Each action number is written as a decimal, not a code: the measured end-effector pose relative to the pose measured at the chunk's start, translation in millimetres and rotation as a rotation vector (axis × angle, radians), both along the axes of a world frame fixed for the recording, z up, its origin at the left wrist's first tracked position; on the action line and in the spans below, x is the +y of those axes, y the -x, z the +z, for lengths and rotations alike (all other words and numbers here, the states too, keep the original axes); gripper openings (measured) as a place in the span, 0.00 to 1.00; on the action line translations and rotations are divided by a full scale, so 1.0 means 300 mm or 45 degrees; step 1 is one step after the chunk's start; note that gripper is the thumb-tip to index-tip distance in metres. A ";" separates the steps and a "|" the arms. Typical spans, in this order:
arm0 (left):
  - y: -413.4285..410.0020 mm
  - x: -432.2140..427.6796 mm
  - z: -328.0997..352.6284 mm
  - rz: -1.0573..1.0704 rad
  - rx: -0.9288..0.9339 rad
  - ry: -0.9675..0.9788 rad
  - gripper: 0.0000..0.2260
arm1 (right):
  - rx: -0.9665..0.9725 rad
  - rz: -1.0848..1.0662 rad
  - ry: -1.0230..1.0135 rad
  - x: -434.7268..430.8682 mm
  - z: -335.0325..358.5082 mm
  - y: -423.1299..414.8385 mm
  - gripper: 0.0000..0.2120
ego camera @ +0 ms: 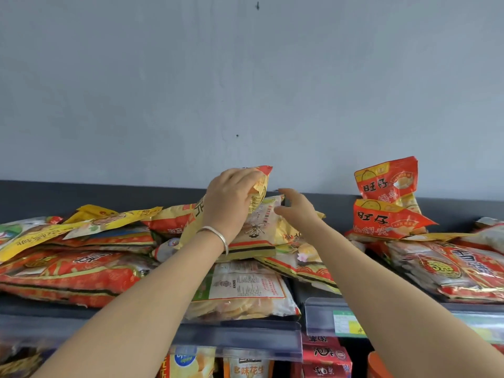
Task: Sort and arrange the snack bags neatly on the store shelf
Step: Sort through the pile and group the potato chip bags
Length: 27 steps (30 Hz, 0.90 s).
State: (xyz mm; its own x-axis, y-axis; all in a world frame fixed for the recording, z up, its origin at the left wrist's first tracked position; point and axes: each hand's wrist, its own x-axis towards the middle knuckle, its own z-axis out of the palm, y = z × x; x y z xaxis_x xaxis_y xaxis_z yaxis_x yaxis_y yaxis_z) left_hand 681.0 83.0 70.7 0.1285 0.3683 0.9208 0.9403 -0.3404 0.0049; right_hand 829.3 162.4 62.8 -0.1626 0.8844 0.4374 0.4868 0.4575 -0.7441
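Snack bags lie heaped on the top shelf (240, 334). My left hand (231, 197), with a silver bangle on its wrist, grips the upper end of a yellow and red snack bag (260, 186) and tilts it up from the middle pile. My right hand (293, 208) hovers just to its right with fingers spread, above a pale yellow bag (261, 222), holding nothing. Two red bags (387, 203) stand propped against the wall at the right. Flat red bags (76, 274) fill the left side.
A clear bag of yellow crisps (245, 293) overhangs the shelf's front edge. Clear price-tag rails (324, 317) run along that edge. More red bags (450, 271) lie at the right. A lower shelf holds other packets (245, 366). A grey wall stands behind.
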 end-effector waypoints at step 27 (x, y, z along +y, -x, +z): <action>-0.629 0.189 -0.132 -0.499 -0.854 0.355 0.35 | 0.406 0.269 0.538 0.011 -0.078 -0.643 0.18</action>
State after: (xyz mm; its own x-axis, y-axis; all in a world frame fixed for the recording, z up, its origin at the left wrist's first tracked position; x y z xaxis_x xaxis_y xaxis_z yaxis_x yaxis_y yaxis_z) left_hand 869.7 139.8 31.0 -0.2492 0.6376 0.7289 0.5210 -0.5462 0.6559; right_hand 1022.2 165.7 39.6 -0.2725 0.9559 0.1093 0.1380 0.1513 -0.9788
